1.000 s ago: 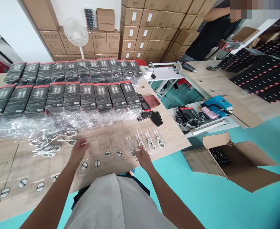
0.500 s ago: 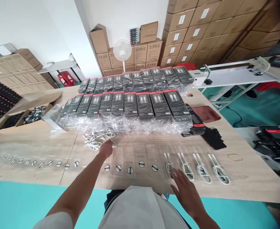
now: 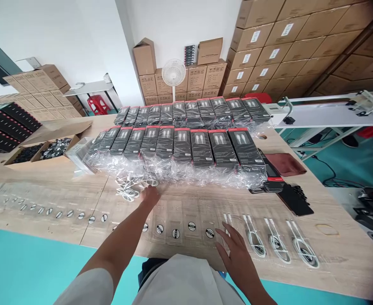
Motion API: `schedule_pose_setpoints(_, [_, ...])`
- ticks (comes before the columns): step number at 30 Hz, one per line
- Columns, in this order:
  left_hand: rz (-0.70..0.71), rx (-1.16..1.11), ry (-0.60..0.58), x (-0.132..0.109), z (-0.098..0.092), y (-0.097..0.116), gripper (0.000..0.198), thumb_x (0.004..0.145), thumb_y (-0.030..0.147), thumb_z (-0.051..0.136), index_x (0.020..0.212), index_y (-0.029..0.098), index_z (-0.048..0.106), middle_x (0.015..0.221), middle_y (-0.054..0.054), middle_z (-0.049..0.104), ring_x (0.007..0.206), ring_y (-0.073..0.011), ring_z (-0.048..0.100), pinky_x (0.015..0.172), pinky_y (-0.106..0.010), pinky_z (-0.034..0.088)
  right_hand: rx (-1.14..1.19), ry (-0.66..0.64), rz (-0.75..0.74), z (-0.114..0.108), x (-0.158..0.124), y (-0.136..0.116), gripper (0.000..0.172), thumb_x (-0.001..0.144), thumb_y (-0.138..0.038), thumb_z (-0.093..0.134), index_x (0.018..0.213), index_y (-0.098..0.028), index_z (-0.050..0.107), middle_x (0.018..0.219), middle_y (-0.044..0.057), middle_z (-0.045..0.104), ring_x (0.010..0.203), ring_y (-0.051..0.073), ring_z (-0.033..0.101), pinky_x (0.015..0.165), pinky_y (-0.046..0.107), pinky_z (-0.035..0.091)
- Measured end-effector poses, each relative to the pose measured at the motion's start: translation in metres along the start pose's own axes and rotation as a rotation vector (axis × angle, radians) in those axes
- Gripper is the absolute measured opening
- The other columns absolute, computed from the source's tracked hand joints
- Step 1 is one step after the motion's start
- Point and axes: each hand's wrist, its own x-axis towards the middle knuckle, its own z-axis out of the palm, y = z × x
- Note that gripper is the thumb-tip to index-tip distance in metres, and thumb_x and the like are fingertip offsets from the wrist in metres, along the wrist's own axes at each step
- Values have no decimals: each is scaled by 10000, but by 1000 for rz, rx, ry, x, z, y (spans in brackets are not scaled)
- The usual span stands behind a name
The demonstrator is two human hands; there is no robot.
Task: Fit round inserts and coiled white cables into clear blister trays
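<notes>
My left hand (image 3: 150, 196) reaches to the right end of a tangled pile of white cables (image 3: 128, 190). Its fingers are closed at a white cable there, though the fingertips are partly hidden. My right hand (image 3: 236, 250) is open, fingers apart, over the near part of a white cable (image 3: 227, 219) lying on a clear plastic sleeve. To its right, coiled white cables (image 3: 256, 242) lie in a row on clear sleeves. Between my hands are several bare clear sleeves (image 3: 175, 216), each with a round black-and-white sticker (image 3: 175, 233).
Two rows of black cable boxes (image 3: 182, 144) in plastic wrap stand behind the sleeves. More stickered sleeves (image 3: 46, 199) extend left. An open carton (image 3: 51, 148) of small black parts sits back left. A brown cloth (image 3: 286, 164) and black phone-like slab (image 3: 296, 201) lie right.
My right hand has moved left, toward the neighbouring bare sleeve. My left hand stays at the cable pile, with its fingers drawn closer in. The whole view has shifted slightly.
</notes>
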Motion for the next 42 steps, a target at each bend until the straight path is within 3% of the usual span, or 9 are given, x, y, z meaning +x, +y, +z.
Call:
schedule_pose_setpoints(9, [-125,281,106,6,-12,4,182,596,160,713,572,158,533,939,-182,628,1089,-421,535,872,-515,403,136,-39,16,-4,7,-9,357,903,-446,497,1177,-275,648,1395,78,537,1308,325,464,1024,541,469])
schedule_pose_setpoints(13, [-81,369,116,-29,-29,14,129,722,229,619,630,170,551,1000,-161,589,923,-341,597,794,-457,427,383,-99,207,-17,17,-31,324,883,-432,521,1124,-296,689,1328,67,600,1228,325,544,955,498,515])
schedule_pose_setpoints(16, [115,376,32,-79,-22,30,97,816,265,549,747,205,583,1035,-99,567,878,-247,596,776,-370,441,683,-240,408,-26,31,-59,338,851,-466,567,1090,-274,709,1190,84,684,1050,319,642,784,445,557])
schedule_pose_setpoints(21, [785,466,-327,-146,24,62,189,871,147,453,770,220,595,966,-85,592,908,-239,568,724,-342,456,1079,-340,518,-35,61,-94,584,797,-537,627,1294,-236,565,1027,70,714,807,214,652,550,281,463])
schedule_pose_setpoints(25, [882,387,-336,-157,45,78,237,865,98,452,768,228,624,935,-92,627,897,-247,578,776,-380,461,1240,-251,575,-53,74,-94,555,762,-548,665,1203,-217,605,870,41,720,675,157,608,565,255,425])
schedule_pose_setpoints(28, [765,151,-272,-156,44,86,114,838,235,595,937,262,645,1035,-83,625,932,-249,592,804,-380,472,1334,-179,565,-74,74,-88,539,764,-547,672,1178,-211,598,846,39,718,684,158,610,612,266,440])
schedule_pose_setpoints(31, [428,-191,-294,-157,44,97,345,779,408,693,1071,266,574,1030,-69,614,842,-226,619,668,-332,496,1350,-125,513,-91,71,-84,502,792,-529,657,1174,-208,599,846,41,715,707,158,603,660,280,455])
schedule_pose_setpoints(36, [-12,-655,-796,-154,54,118,328,811,513,639,934,215,579,921,-51,607,765,-195,663,480,-239,451,1365,-135,418,-106,68,-87,486,820,-507,636,1216,-229,591,953,56,709,764,173,607,642,282,472])
schedule_pose_setpoints(42, [-289,-915,-1138,-159,63,124,368,830,537,621,872,172,586,952,-96,655,733,-181,681,426,-203,420,1398,-181,396,-115,65,-87,466,875,-518,552,1278,-283,543,1138,63,657,505,113,562,400,255,376])
